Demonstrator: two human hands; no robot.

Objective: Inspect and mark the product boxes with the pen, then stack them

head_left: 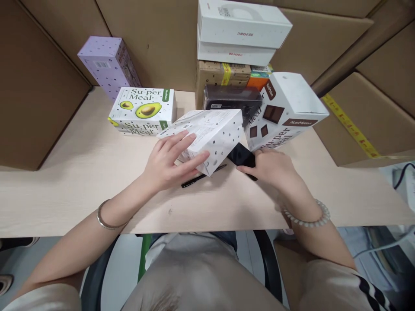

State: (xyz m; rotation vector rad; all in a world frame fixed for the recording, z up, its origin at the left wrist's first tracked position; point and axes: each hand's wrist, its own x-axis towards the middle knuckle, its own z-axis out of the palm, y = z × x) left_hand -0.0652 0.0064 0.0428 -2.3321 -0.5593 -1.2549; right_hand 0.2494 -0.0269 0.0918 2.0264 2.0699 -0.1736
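My left hand [173,162] is spread over the near end of a white speckled box [215,134], with fingers on its top and thumb on its end face. This box is tilted. Part of a black pen [191,182] shows on the table beneath it. My right hand [272,166] grips a flat black smartphone [241,154] by its right edge, thumb on the near side. Just behind that hand leans a white Su-per Meal box [275,114] with chocolate squares printed on it. A dark, glossy box [233,97] sits behind the speckled box.
An avocado Su-per Meal box [142,108] lies to the left, with a tall purple box [106,65] behind it. White boxes [240,34] are stacked on a brown carton [210,77] at the back. Cardboard walls [149,43] surround the light wooden table [81,185].
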